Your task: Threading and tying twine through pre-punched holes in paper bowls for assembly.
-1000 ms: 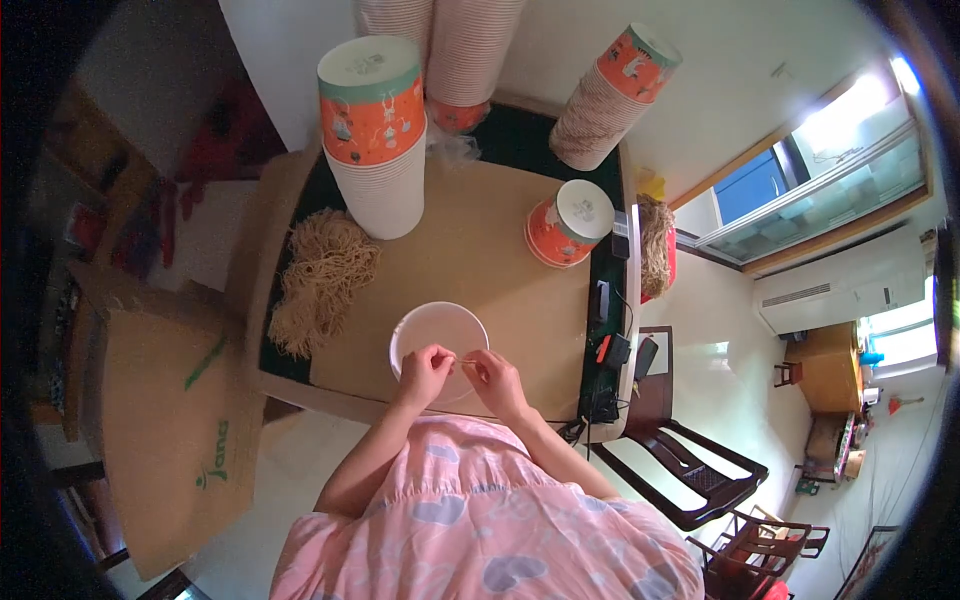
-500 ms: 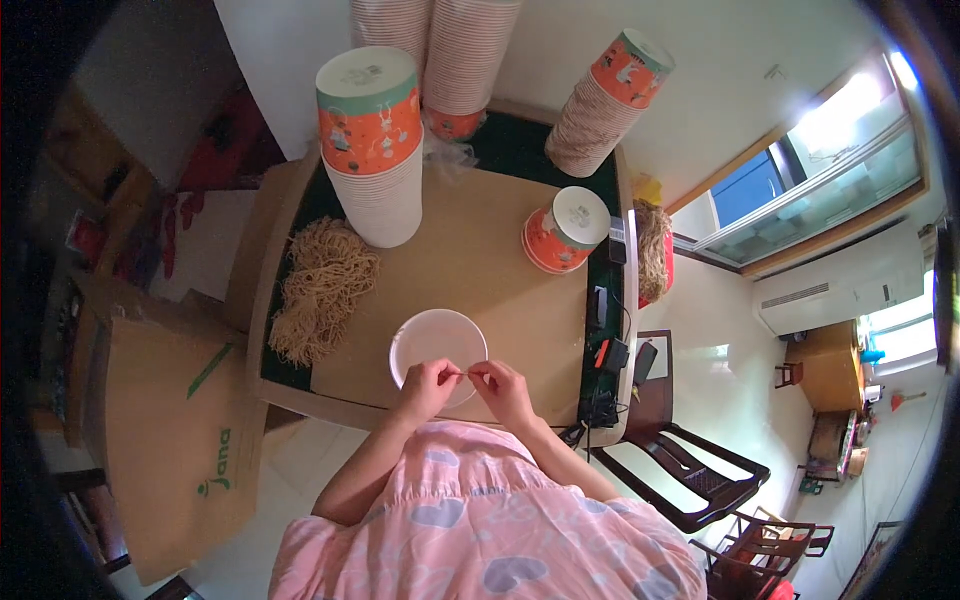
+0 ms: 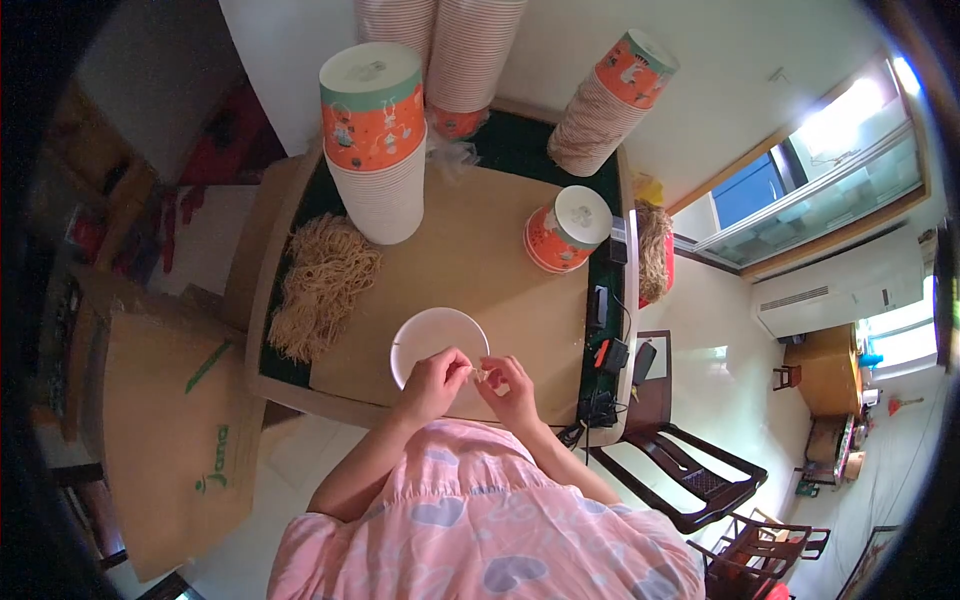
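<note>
At the near edge of the counter (image 3: 470, 270), the left hand (image 3: 432, 382) and right hand (image 3: 512, 388) pinch one small pale piece (image 3: 486, 375) between narrow fingers, just beside the white bowl (image 3: 432, 335), apparently to pull it apart.

A tall stack of paper cups (image 3: 375, 150) stands at the table's (image 3: 470, 270) far left corner, its top cup wrapped in an orange label with a teal band and small pale figures, the lid white. A second such stack (image 3: 610, 105) leans at the far right corner, and a short one (image 3: 565, 230) stands near the right edge, both with the same orange print. Left of the table, off its near left corner, a flat brown cardboard box (image 3: 170, 440) shows green printed marks, too bent by the lens to make out further.
</note>
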The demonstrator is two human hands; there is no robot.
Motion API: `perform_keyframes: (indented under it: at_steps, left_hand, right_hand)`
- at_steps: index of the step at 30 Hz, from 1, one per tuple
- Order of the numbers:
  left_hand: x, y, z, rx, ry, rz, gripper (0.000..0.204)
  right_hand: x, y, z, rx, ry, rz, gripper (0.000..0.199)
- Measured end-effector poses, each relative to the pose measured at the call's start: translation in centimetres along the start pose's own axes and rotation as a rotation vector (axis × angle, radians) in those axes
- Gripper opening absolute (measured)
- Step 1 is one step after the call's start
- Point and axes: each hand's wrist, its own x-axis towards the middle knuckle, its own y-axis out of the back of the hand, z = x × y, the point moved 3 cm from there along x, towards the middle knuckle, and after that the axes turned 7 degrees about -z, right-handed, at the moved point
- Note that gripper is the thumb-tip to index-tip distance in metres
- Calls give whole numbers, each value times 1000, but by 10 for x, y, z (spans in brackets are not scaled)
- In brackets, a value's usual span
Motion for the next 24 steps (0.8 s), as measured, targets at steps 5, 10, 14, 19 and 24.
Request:
perform_keyframes:
  at_steps: [5, 10, 14, 19, 24]
  left_hand:
    - [2, -4, -5, -21, 22, 19, 8]
    - [4, -5, 1, 9, 4, 4, 9]
    - [2, -6, 4, 8, -9, 0, 9]
    - [-4, -7, 10, 27, -9, 6, 8]
    - [-5, 1, 7, -9, -6, 73, 8]
  right_hand:
    - [3, 0, -4, -49, 74, 65, 24]
    - [4, 1, -8, -44, 85, 65, 20]
    - [3, 0, -7, -39, 153, 79, 16]
    - [-3, 0, 17, -71, 129, 68, 15]
    - [-11, 1, 44, -88, 39, 76, 11]
